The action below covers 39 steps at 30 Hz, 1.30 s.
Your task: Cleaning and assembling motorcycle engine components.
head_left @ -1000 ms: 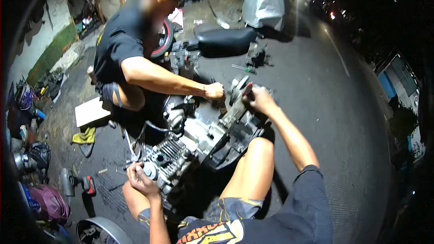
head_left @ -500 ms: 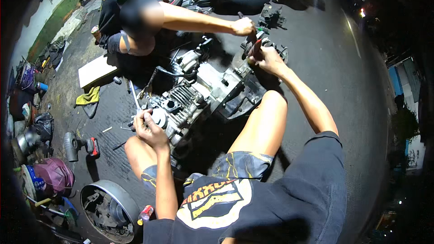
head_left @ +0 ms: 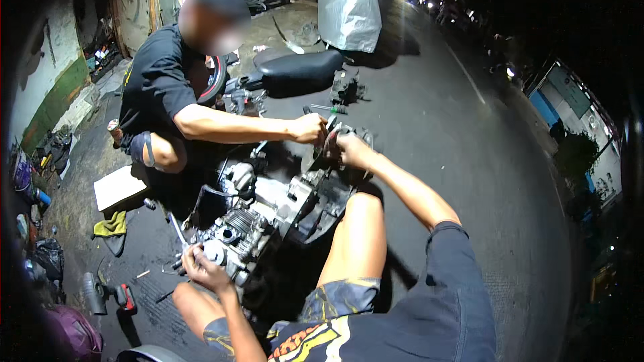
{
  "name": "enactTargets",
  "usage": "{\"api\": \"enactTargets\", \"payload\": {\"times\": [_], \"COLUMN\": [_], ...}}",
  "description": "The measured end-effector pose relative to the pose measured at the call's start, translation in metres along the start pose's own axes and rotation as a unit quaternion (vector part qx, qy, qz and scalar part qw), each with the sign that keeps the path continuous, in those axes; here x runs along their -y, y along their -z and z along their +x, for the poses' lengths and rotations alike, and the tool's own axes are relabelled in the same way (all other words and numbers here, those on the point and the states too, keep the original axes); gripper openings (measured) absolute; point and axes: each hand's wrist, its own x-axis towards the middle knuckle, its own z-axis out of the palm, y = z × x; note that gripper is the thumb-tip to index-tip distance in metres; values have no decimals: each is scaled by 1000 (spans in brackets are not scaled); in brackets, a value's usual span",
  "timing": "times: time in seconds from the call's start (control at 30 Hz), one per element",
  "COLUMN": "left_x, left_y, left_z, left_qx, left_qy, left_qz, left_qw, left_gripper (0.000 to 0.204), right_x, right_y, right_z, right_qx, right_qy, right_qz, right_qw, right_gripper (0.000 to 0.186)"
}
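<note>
A partly dismantled engine (head_left: 278,198) lies across the ground between my knees. My left hand (head_left: 204,269) has curled fingers at the round silver part (head_left: 215,250) on its near end, beside the finned cylinder. My right hand (head_left: 355,151) is closed on a red-handled tool (head_left: 332,141) at the far end of the engine; the tool's working end is unclear. A co-worker's hand (head_left: 308,127) is closed just left of my right hand, near that tool and a dark part, with that arm reaching over the engine.
The co-worker (head_left: 154,94) crouches at upper left. Behind are a black seat (head_left: 298,70) and covered object (head_left: 345,10). Left lie a white board (head_left: 117,188), yellow cloth (head_left: 107,226), cordless tool (head_left: 100,293), long wrench (head_left: 178,228) and purple bag (head_left: 74,332). A road runs along the right.
The camera view has tilted down and back up. The co-worker's hand and my right hand are closer together at the red-handled tool; my left hand stays at the engine's near end.
</note>
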Motion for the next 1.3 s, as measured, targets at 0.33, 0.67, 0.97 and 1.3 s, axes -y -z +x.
{"api": "enactTargets", "payload": {"times": [0.33,0.67,0.97,1.3], "left_x": [-14,-5,9,-12], "left_y": [-4,-3,3,-5], "left_z": [0,4,2,5], "left_qx": [11,12,12,7], "left_qy": [-10,-1,47,-20], "left_qz": [37,22,-37,38], "left_qw": [999,1000,998,999], "left_gripper": [23,22,23,20], "right_x": [-8,-2,-19,-36], "right_y": [-25,-22,-18,1], "right_z": [1,-12,9,-1], "right_qx": [-9,-21,-35,-34], "right_qy": [-18,-23,-71,-116], "right_qz": [67,45,-31,-94], "right_qw": [998,998,996,988], "right_gripper": [21,37,31,19]}}
